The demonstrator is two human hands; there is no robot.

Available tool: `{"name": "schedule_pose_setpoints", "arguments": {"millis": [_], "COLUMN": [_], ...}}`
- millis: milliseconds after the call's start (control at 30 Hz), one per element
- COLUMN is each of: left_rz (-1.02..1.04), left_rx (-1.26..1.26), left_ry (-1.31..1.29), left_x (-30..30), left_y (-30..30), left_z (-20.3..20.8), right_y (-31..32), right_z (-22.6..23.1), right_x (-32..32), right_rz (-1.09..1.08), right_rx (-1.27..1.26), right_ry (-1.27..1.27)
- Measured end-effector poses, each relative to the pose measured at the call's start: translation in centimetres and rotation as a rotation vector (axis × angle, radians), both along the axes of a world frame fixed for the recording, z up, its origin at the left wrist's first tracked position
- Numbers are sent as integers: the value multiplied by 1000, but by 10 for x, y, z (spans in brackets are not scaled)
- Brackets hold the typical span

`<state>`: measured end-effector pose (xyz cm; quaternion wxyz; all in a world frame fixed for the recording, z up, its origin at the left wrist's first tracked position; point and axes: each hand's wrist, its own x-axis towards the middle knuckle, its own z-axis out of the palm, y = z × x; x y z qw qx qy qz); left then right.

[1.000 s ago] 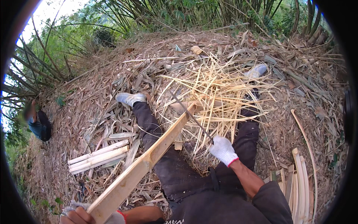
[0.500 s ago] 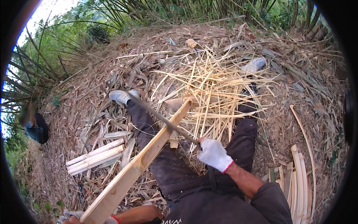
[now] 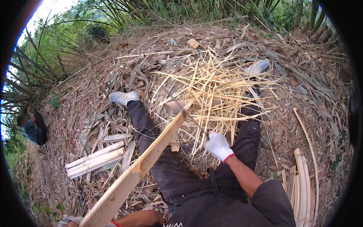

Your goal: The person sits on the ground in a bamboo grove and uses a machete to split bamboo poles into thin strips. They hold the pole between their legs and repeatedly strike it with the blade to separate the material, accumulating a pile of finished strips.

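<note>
A long split bamboo piece slants from the lower left up to the middle of the head view. Its near end sits in my left hand, gloved and closed round it, partly cut off by the lower edge. My right hand, in a white glove with a red cuff, is closed on the handle of a long knife. Motion smears the knife's blade near the bamboo's far end. Past that end, a loose heap of thin pale bamboo strips lies between and over my outstretched legs.
Several pale split bamboo lengths lie at the left, and more long slats at the lower right. Dry leaves cover the ground. A person sits at the far left. Bamboo clumps stand behind.
My right hand has moved slightly forward and right with the knife, whose blade no longer lies plainly across the bamboo's middle. My left foot has turned outward. The bamboo piece stays nearly still.
</note>
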<state>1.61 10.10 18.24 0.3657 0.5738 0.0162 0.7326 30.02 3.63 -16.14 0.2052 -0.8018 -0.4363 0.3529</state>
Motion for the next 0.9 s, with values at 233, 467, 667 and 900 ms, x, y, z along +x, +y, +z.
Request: {"name": "schedule_pose_setpoints", "arguments": {"millis": [233,467,667,900], "left_rz": [-2,-19,-13,-22], "left_rx": [-30,-34,-47,-42], "left_ry": [7,-7,4,-5], "left_x": [-2,-2,-4,-1], "left_y": [4,6,8,13], "left_z": [-7,-8,-8,-9], "right_y": [3,15,17,25], "right_z": [29,-26,20,-37], "right_x": [-15,29,-4,44], "right_rz": [215,41,177,36], "right_rx": [224,-148,239,-186], "right_ry": [-115,-77,-52,-92]}}
